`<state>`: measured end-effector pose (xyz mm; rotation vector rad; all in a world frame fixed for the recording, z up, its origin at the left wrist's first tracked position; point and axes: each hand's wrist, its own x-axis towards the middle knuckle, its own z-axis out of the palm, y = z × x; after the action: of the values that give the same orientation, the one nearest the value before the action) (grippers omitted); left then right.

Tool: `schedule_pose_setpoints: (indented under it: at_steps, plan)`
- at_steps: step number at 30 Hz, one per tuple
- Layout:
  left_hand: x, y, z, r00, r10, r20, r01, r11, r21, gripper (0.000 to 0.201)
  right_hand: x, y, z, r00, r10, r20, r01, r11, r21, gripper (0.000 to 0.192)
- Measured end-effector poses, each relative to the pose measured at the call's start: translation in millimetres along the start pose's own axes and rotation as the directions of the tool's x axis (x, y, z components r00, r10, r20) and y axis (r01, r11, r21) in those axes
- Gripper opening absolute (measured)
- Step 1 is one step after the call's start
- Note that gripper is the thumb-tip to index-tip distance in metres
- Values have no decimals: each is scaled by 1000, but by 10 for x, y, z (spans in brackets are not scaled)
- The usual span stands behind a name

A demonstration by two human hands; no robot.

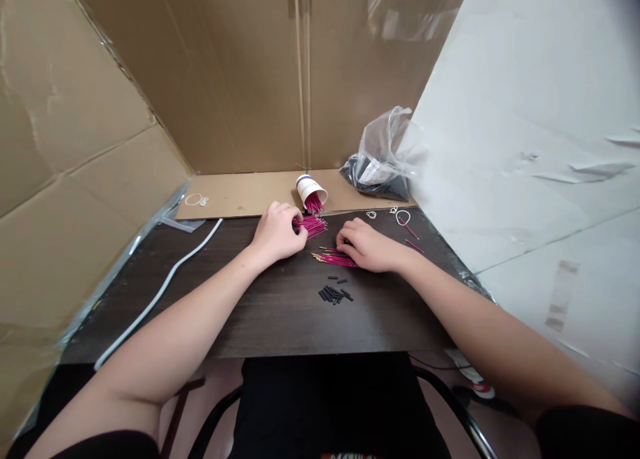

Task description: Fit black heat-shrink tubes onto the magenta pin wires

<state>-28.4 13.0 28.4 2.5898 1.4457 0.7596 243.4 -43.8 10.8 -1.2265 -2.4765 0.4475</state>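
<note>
My left hand (pixel 277 232) is closed on a bunch of pink wires (pixel 311 225) by the tipped paper cup (pixel 311 192). My right hand (pixel 367 245) lies on more wires (pixel 336 259); I can't tell its grip. I should hold the bunch snug and keep the ends even.

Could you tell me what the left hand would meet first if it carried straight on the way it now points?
Probably the pink wires at the left hand's fingertips, which it already seems to touch; beyond them lies the tipped cup. Depth is hard to judge here.
</note>
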Motion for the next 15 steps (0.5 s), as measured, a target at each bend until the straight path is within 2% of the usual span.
schedule_pose_setpoints:
  at_steps: [3,7,10,13,15]
  plan:
    - [-48,76,12,987,145,-73,-154,979,-133,4,-7,-41,7,999,25,29,-23,998,-59,17]
    - [-161,252,17,907,418,-49,-401,824,-401,5,-14,-61,34,998,46,33,-41,992,-120,15]
    - [-237,346,6,846,528,69,-425,747,-511,5,-13,-19,49,998,56,7,-55,988,-145,14]
    - [-267,376,-16,794,573,201,-396,740,-544,7,-5,30,39,995,67,-68,-74,992,-105,12]
    - [-265,375,-30,764,590,260,-385,741,-550,5,2,41,20,989,86,-121,-89,996,-19,10]
